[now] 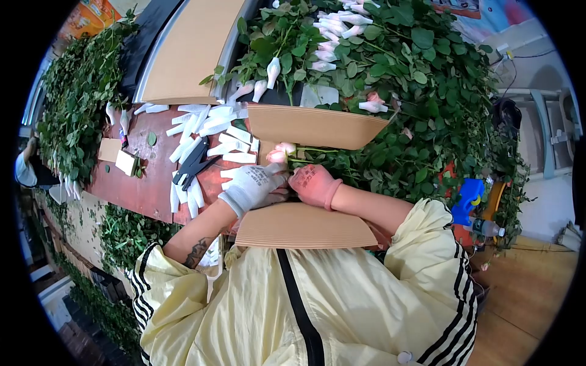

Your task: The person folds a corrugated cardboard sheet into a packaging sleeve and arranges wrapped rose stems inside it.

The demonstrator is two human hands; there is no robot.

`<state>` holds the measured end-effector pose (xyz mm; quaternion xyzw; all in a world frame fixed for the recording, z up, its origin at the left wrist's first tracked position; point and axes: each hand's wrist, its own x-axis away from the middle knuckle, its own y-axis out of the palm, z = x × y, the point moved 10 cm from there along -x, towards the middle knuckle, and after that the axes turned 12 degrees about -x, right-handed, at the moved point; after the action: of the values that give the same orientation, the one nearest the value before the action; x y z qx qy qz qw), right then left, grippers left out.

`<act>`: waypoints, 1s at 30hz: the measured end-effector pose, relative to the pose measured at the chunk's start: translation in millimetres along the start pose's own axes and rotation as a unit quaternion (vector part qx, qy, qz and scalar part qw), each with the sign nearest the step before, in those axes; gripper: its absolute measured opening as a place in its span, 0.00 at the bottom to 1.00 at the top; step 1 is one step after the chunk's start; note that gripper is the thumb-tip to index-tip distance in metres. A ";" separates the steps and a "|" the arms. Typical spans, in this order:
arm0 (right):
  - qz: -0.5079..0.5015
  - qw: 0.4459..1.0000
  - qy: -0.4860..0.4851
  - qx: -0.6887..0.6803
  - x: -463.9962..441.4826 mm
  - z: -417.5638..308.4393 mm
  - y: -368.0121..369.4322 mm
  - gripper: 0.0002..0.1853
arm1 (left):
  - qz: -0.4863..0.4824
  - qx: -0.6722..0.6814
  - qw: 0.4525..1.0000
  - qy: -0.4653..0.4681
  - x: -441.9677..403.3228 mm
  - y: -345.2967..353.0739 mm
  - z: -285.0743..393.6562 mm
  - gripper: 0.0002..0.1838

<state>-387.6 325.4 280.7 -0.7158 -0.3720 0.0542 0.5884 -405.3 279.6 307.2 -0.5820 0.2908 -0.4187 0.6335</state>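
Note:
My left hand (255, 185), in a white glove, has its fingers bent and drawn together just below a pink rose (281, 152). Beside it on the right, my right hand (314, 185) in a pink glove is closed, its fingertips close to those of my left hand. Whatever lies between the fingers is too small or hidden to name. The rose rests in a folded brown cardboard (317, 125), its green stem running right. A front flap of cardboard (305, 226) rises between my hands and my body.
White mesh sleeves (215, 122) and a black stapler (194, 161) lie left of the rose on the red table (137, 192). Leafy rose stems (421, 110) cover the right and back. A blue tool (468, 200) and a bottle (487, 227) are at right. A person's sleeve (25, 171) shows far left.

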 end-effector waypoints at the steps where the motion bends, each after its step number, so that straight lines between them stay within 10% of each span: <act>1: 0.022 0.999 -0.013 -0.021 3.4 -1.9 -11.9 0.08 | -0.016 0.012 1.000 0.000 -0.7 4.0 1.1 0.24; 5: 0.126 0.987 0.094 -0.014 10.3 26.2 -47.8 0.12 | -0.048 -0.010 0.999 0.002 0.9 13.0 3.2 0.24; 10: 0.069 0.990 0.099 0.075 -14.8 42.4 -11.4 0.11 | -0.031 0.008 0.999 0.015 -1.0 16.1 4.9 0.24; 12: 0.221 0.968 0.051 0.104 -9.5 32.6 -31.0 0.12 | -0.068 -0.010 0.998 0.009 -1.0 14.9 7.1 0.24; 18: 0.244 0.962 0.020 0.119 -2.7 37.0 -23.9 0.12 | -0.105 0.025 0.994 0.008 2.9 29.4 3.9 0.21; 30: 0.111 0.990 0.060 0.068 -4.2 39.3 -13.5 0.13 | -0.114 0.070 0.991 -0.025 5.3 27.7 -1.2 0.29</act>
<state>-417.1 354.9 279.2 -0.7128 -0.2499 0.1018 0.6473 -398.4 273.7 280.5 -0.5760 0.1762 -0.4929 0.6279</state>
